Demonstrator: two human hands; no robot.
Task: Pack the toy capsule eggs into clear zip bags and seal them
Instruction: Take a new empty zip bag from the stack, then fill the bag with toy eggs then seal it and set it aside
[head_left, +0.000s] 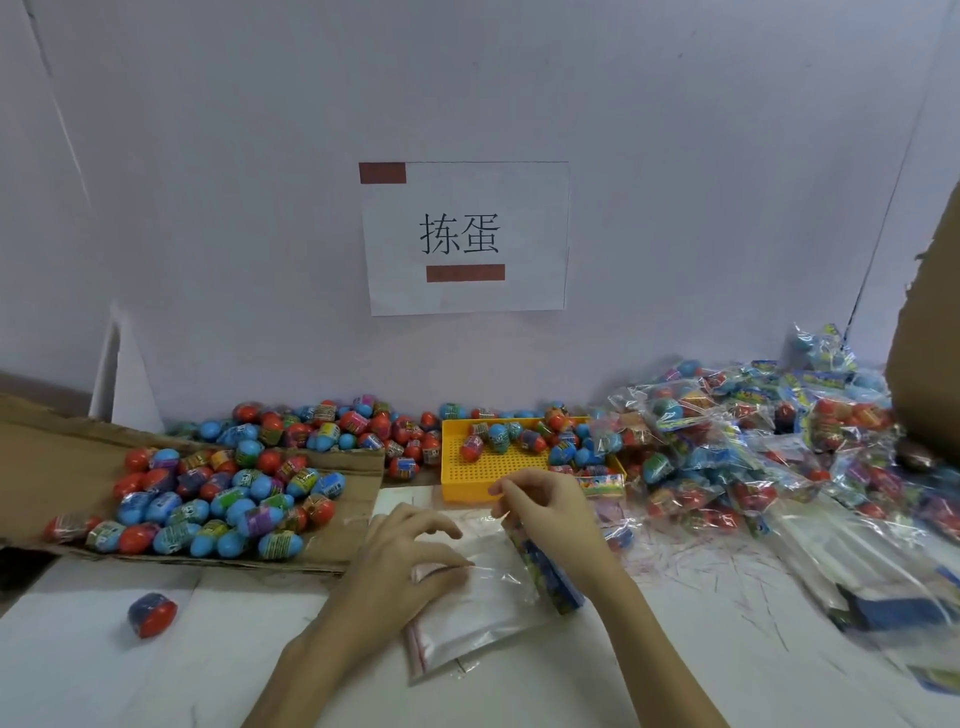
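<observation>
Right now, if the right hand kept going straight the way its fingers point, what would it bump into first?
Probably the yellow tray. The right hand points up and away from the person, with its fingertips right at the tray's near edge. Depth is hard to judge, so it might pass just above the rim.

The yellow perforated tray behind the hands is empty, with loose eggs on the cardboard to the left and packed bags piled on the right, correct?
Not quite: the yellow perforated tray holds several capsule eggs along its far side, as the head view shows. The rest is right.
</observation>
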